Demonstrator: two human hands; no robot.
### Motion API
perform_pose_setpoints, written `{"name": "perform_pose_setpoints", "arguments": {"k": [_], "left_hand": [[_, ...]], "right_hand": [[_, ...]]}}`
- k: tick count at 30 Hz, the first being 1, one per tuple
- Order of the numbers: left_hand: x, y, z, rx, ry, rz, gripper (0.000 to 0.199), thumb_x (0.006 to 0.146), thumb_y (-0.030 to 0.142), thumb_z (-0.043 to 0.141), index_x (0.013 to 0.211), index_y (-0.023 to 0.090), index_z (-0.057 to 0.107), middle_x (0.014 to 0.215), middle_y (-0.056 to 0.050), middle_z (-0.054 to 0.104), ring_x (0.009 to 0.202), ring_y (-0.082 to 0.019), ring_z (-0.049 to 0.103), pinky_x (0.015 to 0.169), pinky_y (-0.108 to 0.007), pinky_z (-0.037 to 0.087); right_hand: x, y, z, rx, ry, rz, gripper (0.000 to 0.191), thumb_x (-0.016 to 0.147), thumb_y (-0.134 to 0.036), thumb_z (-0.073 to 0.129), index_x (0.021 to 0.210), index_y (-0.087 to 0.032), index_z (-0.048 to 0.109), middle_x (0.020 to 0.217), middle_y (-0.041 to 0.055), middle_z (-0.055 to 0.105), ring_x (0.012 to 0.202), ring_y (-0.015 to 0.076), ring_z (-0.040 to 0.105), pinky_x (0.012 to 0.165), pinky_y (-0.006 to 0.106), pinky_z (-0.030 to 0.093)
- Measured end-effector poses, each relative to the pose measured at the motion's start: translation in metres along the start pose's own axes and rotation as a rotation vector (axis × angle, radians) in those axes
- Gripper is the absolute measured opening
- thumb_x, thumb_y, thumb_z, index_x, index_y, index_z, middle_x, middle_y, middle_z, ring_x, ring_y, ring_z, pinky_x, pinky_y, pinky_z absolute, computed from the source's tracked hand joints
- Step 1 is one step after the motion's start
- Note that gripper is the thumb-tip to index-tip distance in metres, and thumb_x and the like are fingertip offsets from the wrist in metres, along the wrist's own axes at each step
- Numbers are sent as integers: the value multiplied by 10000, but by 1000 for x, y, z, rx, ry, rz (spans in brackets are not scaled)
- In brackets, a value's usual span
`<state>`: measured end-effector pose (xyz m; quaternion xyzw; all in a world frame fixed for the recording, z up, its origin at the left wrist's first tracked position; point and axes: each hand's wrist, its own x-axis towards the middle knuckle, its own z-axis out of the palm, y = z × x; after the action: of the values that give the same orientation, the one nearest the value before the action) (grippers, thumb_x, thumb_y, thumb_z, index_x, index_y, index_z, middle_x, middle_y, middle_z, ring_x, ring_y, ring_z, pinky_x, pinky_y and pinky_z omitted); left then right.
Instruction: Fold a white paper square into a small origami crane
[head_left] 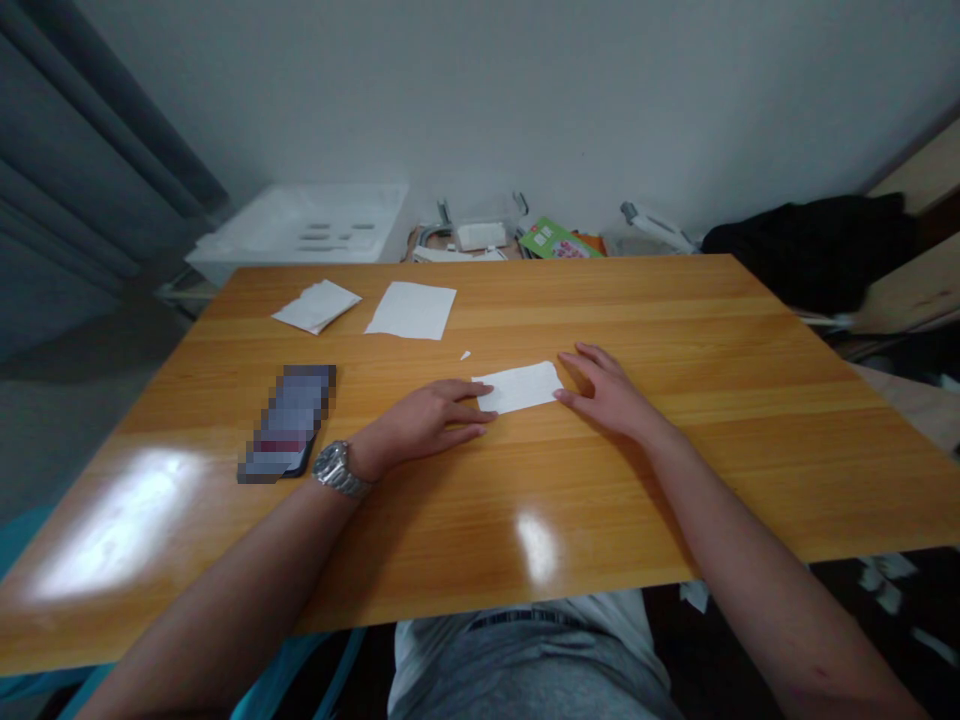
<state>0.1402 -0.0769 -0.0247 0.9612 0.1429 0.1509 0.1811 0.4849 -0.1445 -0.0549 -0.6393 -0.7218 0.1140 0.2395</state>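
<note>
A narrow white strip of paper (pixel 519 388), perhaps folded, lies flat on the wooden table (pixel 637 510) before me. My left hand (pixel 431 418) rests at its left end, fingers stretched out, with fingertips on the paper. At the right end is my right hand (pixel 604 392), fingers apart, with the thumb touching the paper's edge. A tiny white scrap (pixel 466 355) lies just beyond the strip. Farther back are a square white sheet (pixel 412 310) and a small stack of white paper (pixel 319 305).
A phone (pixel 292 420) with a blurred screen lies left of my left hand. Behind the table stand a white plastic basin (pixel 300 220), a green booklet (pixel 559 240) and assorted items. Dark cloth (pixel 810 245) is heaped at the back right. Paper scraps (pixel 885 580) lie below the table's right side.
</note>
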Motion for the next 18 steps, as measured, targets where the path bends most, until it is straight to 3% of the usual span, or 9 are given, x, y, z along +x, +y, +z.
{"name": "perform_pose_setpoints", "arguments": {"k": [7,13,18], "left_hand": [[5,17,2,132,-54,-79,403,1038,441,543,1417,332,628,1494,-100,555,1324,-280,560,1138,-493,437],[9,26,5,186,-58,-115,416,1039,455,529,1431,345,616,1447,-114,552,1311,-294,536,1133,-513,421],[9,27,5,202,-27,-129,383,1035,437,543,1379,313,658,1426,-113,567,1304,-293,538,1131,-507,429]], "right_hand": [[1,-19,-5,18,70,-192,432,981,-372,589,1397,-263,628,1499,124,560,1410,313,491,1190,565,397],[-4,-38,0,66,-37,-351,357,1021,-347,553,1356,-289,662,1543,87,548,1452,284,475,1187,572,413],[-6,-43,5,-10,-125,-381,386,1030,-336,553,1386,-222,650,1537,134,552,1435,281,506,1203,542,400]]}}
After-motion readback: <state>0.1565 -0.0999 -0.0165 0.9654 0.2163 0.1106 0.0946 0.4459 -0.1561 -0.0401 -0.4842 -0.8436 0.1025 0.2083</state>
